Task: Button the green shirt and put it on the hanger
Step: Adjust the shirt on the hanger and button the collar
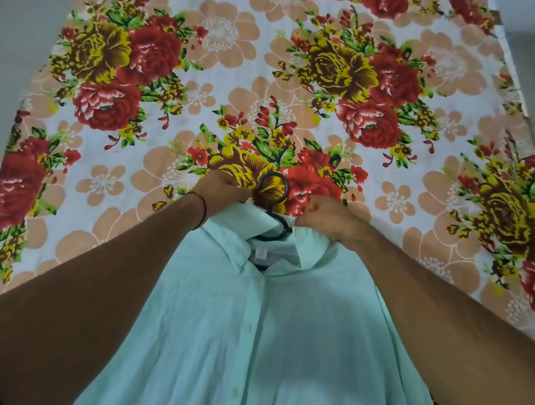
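The pale green shirt lies in front of me with its front buttoned; white buttons run down the placket. A black hanger sits inside the neck, its hook sticking out past the collar and its shoulders hidden under the cloth. My left hand pinches the left side of the collar beside the hook. My right hand grips the right side of the collar. A thin dark band circles my left wrist.
A bed sheet with large red, yellow and peach flowers covers the bed under the shirt. Grey floor shows at the far left and far right of the bed.
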